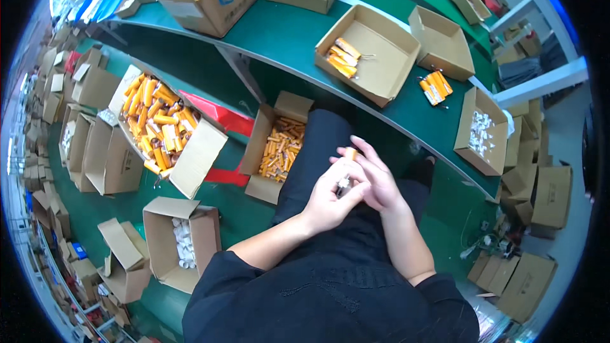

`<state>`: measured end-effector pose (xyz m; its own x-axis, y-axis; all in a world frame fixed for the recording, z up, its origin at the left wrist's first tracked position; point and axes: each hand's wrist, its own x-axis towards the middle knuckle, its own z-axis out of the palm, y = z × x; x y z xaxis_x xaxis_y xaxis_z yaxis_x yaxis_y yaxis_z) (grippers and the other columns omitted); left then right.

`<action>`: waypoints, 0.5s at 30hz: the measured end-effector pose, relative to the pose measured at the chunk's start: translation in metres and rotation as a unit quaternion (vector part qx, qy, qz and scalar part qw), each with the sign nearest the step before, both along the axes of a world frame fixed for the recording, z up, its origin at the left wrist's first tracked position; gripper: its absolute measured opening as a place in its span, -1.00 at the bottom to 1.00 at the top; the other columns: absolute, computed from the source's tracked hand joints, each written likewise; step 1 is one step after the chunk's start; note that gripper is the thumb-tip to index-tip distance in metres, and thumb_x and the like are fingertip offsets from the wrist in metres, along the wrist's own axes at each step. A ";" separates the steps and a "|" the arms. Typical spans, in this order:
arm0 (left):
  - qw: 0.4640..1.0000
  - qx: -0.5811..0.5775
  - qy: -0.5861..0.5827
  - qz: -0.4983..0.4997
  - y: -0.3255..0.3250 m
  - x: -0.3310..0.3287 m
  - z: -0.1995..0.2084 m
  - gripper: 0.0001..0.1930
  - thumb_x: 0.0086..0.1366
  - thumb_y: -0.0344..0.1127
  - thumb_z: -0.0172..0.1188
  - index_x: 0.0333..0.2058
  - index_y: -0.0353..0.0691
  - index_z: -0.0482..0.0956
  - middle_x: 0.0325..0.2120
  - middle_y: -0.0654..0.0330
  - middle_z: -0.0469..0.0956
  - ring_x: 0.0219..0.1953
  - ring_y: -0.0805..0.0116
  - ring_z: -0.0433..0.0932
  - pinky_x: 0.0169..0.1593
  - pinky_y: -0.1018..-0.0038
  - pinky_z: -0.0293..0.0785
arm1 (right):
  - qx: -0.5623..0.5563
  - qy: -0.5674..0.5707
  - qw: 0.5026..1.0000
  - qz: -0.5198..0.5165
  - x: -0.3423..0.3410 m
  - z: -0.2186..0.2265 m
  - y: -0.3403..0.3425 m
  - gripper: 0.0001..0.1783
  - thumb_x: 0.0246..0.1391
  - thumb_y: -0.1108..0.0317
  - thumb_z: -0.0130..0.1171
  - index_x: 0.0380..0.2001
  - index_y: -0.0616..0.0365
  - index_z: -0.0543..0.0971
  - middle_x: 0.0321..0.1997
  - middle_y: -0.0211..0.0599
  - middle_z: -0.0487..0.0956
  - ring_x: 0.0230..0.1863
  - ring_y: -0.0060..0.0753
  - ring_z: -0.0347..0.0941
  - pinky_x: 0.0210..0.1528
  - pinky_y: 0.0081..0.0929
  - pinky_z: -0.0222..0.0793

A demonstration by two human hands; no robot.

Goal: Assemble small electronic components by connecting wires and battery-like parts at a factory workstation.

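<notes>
My left hand (332,195) is closed around a small orange-wrapped battery (351,153), held above my lap. One orange end of it shows past the fingers. Near the left thumb is a small white connector (344,183); how it joins the battery is hidden. Against the left hand lies my right hand (379,181), its fingers mostly stretched out beside the battery. On the green bench (279,47), nearest the hands, a shallow carton (387,44) holds several orange batteries with wires. Another cluster of orange batteries (436,87) lies directly on the bench, right of that carton.
Left of my legs, an open carton (198,159) is heaped with orange batteries; another battery carton (259,143) stands under the bench. White parts fill a floor carton (155,241) and a bench tray (491,162). The bench edge (419,143) runs close before my knees.
</notes>
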<state>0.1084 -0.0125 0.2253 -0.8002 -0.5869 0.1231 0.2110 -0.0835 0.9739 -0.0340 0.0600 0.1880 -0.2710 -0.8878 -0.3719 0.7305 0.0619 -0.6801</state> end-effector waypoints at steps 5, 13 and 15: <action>0.992 -0.116 0.039 0.036 -0.009 0.019 0.004 -0.88 0.24 -0.47 0.30 -0.24 -0.22 0.60 -0.17 0.14 0.52 -0.22 0.30 0.49 -0.03 0.47 0.39 | -0.014 0.143 0.988 0.049 0.023 -0.028 -0.045 -0.32 0.30 0.50 0.08 0.43 0.14 0.14 0.29 0.03 0.37 0.27 -0.15 0.43 0.27 -0.34 0.41; 0.997 -0.018 -0.023 0.071 -0.036 0.038 -0.017 -0.92 0.24 -0.48 0.28 -0.28 -0.23 0.61 -0.19 0.13 0.53 -0.21 0.25 0.51 -0.08 0.43 0.42 | 0.001 0.464 0.875 -0.136 -0.070 0.054 -0.080 -0.80 0.26 0.48 0.15 -0.06 0.22 0.56 -0.15 -0.25 0.60 -0.15 -0.48 0.53 -0.04 -0.55 0.48; 0.995 -0.024 -0.056 0.076 -0.038 0.041 -0.016 -0.92 0.24 -0.48 0.28 -0.28 -0.24 0.61 -0.20 0.13 0.53 -0.21 0.26 0.51 -0.10 0.43 0.43 | 0.057 0.607 0.784 -0.114 -0.095 0.070 -0.103 -0.79 0.26 0.44 0.16 -0.06 0.24 0.57 -0.17 -0.24 0.62 -0.17 -0.45 0.54 -0.07 -0.53 0.49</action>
